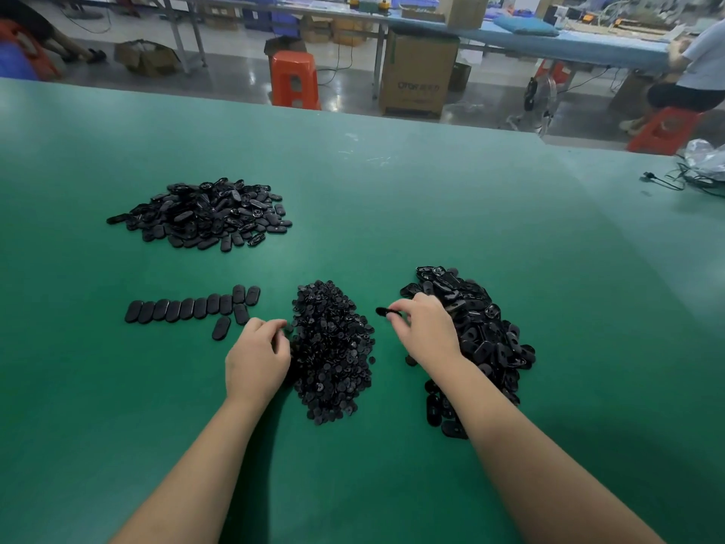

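Note:
On the green table point(431, 198) lie three heaps of black plastic parts. A heap of small round discs point(333, 351) sits in the middle, between my hands. A heap of oval shells point(478, 335) lies to its right, partly under my right forearm. My right hand point(425, 331) pinches one black oval shell point(386, 312) just above the table, between the two heaps. My left hand point(257, 359) rests at the left edge of the disc heap with curled fingers; its fingertips touch the discs, and whether they hold one is hidden.
A third heap of oval parts point(204, 214) lies at the far left. A row of several oval pieces point(188, 308) is laid out left of my left hand. Cables and a plastic bag point(702, 170) lie at the table's far right. Stools, boxes and a seated person are beyond the table.

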Demonstrator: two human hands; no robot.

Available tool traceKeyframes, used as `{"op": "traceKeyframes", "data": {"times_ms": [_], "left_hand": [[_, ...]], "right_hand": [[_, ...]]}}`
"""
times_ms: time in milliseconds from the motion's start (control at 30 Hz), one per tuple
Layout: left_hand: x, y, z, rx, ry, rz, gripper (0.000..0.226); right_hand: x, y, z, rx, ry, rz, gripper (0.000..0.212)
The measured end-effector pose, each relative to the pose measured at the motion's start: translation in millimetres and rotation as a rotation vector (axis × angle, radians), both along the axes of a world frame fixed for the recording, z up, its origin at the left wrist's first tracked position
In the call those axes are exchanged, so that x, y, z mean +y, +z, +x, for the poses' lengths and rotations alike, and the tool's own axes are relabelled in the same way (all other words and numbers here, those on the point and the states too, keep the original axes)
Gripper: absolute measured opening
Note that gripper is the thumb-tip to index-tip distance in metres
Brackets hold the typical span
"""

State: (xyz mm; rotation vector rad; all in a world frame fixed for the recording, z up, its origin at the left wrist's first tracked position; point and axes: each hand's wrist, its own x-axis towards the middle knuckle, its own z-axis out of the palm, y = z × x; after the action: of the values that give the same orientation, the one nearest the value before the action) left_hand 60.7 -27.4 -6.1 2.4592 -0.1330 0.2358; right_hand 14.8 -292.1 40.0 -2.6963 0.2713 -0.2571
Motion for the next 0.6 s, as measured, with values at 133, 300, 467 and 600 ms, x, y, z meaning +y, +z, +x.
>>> {"op": "traceKeyframes", "data": {"times_ms": [133, 300, 467, 600], "left_hand": [[-2, 0, -2, -0.003, -0.029, 0.103, 0.024], [0, 0, -2, 0.005, -0.019, 0.065, 0.021], [1, 1, 3, 0.017, 0.019, -0.021, 0.017], [3, -1, 6, 0.014, 0.026, -0.032, 0.014]], "right_hand": [[20, 1, -11, -0.059, -0.092, 0.508, 0.015], [41, -18, -36, -0.129, -0.241, 0.922, 0.029], [52, -35, -46, -0.216, -0.311, 0.903, 0.031], [55, -39, -47, -0.257, -0.314, 0.888, 0.042]]}}
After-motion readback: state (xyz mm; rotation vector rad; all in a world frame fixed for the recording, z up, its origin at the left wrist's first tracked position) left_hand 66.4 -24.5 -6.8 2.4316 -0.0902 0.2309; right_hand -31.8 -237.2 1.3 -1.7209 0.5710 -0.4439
